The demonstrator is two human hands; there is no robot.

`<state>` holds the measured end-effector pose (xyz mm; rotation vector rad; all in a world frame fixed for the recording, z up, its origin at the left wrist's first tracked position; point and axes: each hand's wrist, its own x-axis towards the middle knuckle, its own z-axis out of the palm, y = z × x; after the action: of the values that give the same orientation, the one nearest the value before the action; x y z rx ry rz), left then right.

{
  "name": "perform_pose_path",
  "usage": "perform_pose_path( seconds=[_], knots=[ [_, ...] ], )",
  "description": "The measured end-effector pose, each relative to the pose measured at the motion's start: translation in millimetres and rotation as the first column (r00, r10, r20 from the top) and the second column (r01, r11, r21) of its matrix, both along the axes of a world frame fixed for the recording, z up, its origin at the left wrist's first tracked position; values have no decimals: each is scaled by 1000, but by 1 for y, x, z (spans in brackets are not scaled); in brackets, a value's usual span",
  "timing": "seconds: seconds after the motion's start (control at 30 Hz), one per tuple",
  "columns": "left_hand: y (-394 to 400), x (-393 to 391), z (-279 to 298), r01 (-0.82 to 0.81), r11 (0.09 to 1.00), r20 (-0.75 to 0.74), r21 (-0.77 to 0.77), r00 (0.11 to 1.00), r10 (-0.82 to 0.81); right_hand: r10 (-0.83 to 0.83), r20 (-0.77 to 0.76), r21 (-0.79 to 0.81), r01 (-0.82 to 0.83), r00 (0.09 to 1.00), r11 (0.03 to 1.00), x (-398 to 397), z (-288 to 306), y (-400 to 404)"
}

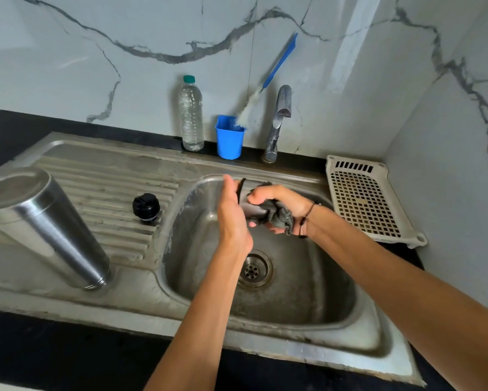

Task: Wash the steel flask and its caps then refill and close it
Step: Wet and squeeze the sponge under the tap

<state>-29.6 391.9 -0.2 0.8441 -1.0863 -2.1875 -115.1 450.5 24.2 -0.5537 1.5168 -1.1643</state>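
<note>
Hands' fingers clamp a steel cap (252, 203), seemingly, and grey cloth (279, 217) over sink (307, 292); flask (48, 224) stands inverted aside.

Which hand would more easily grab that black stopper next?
Probably the left hand: the black stopper sits on the drainboard on its side, while the right hand grips the scrub cloth.

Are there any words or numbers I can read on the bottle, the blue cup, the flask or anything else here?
None can be read anywhere in this view.
Plastic water bottle: clear ribbed sides, no label showing.
Blue cup: plain.
Steel flask: plain brushed metal, no brand visible.
Black inner cap: any marking is too small to tell.
Steel cap in the hands: mostly covered by fingers and the grey cloth.
</note>
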Motion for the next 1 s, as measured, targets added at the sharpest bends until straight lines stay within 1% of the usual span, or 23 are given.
perform_pose_path(
  seconds=[0.03,0.07,0.1,0.13,0.17,0.2,0.23,0.27,0.3,0.33,0.4,0.43,0.5,0.57,0.6,0.63,0.67,0.7,0.73,0.8,0.87,0.93,1.0],
  knots=[
    [1,0,-2,29,999,-7,-18,1000,-29,-2,52,4,2,999,1000,-2,1,5],
    [-1,1,-3,53,998,4,-15,999,-53,3,15,30,-3,1000,1000,-3,4,7],
    [-7,2,-5,91,996,37,7,995,-92,21,-173,81,-7,985,997,-5,6,9],
    [-12,2,-6,139,989,73,41,987,-142,103,-469,165,-27,877,986,-6,8,11],
    [-17,2,-7,167,983,127,77,976,-176,256,-748,310,-19,612,951,-4,8,11],
    [-20,3,-8,172,978,167,117,967,-190,414,-880,432,29,234,901,1,6,11],
    [-21,2,-11,144,978,198,151,965,-173,481,-872,478,55,-88,877,11,3,11],
    [-20,1,-12,106,979,214,176,966,-143,476,-837,486,33,-270,873,20,-2,10],
    [-19,0,-14,62,980,216,188,971,-103,450,-827,478,0,-336,878,28,-6,9],
    [-17,-1,-13,25,979,197,204,978,-67,434,-839,462,-7,-327,887,32,-9,7],
    [-14,-2,-11,-15,972,149,234,989,-21,423,-886,424,36,-190,905,32,-9,0],
    [-13,-2,-10,-26,972,139,235,990,-7,424,-901,420,66,-91,905,29,-6,-4],
    [-12,-2,-7,-44,975,148,217,989,11,385,-908,403,93,164,910,22,0,-10],
    [-10,-2,-7,-29,987,170,158,986,2,318,-853,395,114,414,912,19,0,-14],
    [-7,-1,-7,-27,989,163,143,987,4,251,-810,374,137,530,917,17,-2,-14],
    [-4,-1,-8,-33,991,143,128,990,14,142,-747,333,181,649,925,17,-6,-14],
    [-2,-2,-9,-48,991,118,121,992,34,16,-665,287,236,747,928,18,-10,-13],
    [1,-2,-11,-55,993,100,105,994,45,-89,-603,251,294,793,922,19,-15,-12],
    [3,-2,-14,-70,994,103,78,993,62,-133,-586,238,327,800,915,19,-19,-13],
    [8,1,-15,-26,999,156,-24,987,30,-124,-609,260,345,783,902,17,-24,-13],
    [13,0,-17,142,979,223,-145,969,-108,-65,-655,301,338,753,892,14,-25,-11],
    [16,-2,-16,274,923,315,-270,931,-184,62,-761,344,320,646,883,10,-27,-8],
    [17,-4,-12,324,884,429,-336,888,-163,180,-847,368,309,500,877,12,-28,-4]
  ],
)
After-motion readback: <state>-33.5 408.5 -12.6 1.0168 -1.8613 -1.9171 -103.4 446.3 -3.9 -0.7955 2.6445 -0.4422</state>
